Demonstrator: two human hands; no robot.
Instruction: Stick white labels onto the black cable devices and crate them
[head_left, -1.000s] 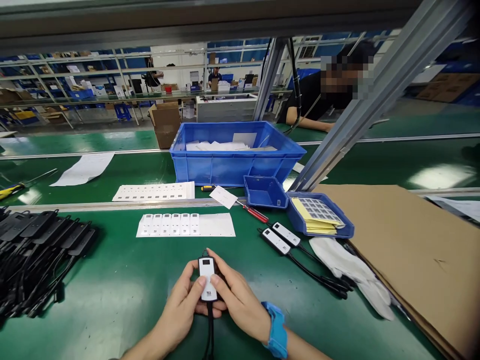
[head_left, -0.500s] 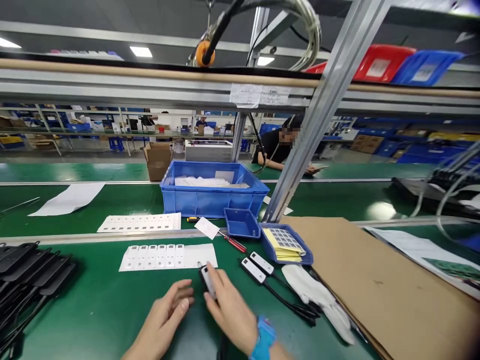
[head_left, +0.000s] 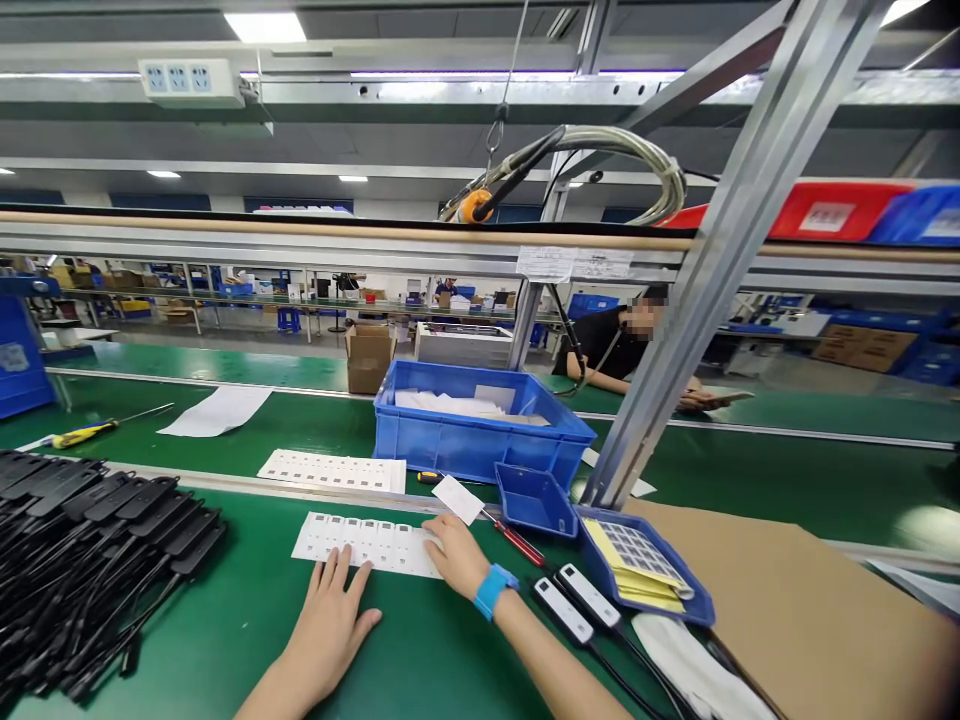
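Observation:
A white label sheet with several small printed labels in a row lies flat on the green bench. My left hand is spread palm down, its fingertips at the sheet's lower edge. Over the sheet's right end, my right hand has its thumb and fingers bent onto it and hides that end. It wears a blue wristband. To the right of it rest two white-faced black devices, a nearer one and a farther one, with black cables. A red-handled screwdriver lies behind them.
Many black cabled devices are heaped at left. Behind the sheet stand a large blue bin, a small blue tray and another label sheet. A tray of yellow-backed labels, a white glove, cardboard and a metal post are at right.
My right hand has left the white-faced device it held and moved onto the label sheet. My left hand has flattened beside the sheet. The view has tilted up and turned left.

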